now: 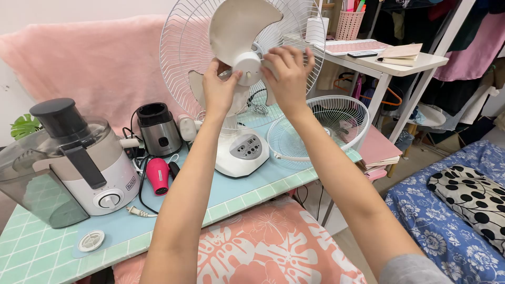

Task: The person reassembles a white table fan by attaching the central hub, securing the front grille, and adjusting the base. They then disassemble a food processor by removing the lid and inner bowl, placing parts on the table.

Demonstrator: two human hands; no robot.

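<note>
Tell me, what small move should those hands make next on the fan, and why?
Probably turn the round hub cap with the fingers. Both the left hand and the right hand pinch it at the centre of the white blade, and the front grille already lies off on the table.

both hands raised, fingers curled

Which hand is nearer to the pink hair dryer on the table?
Left. The left hand is at the fan hub, above and right of the pink hair dryer; the right hand is farther right on the same hub.
</note>
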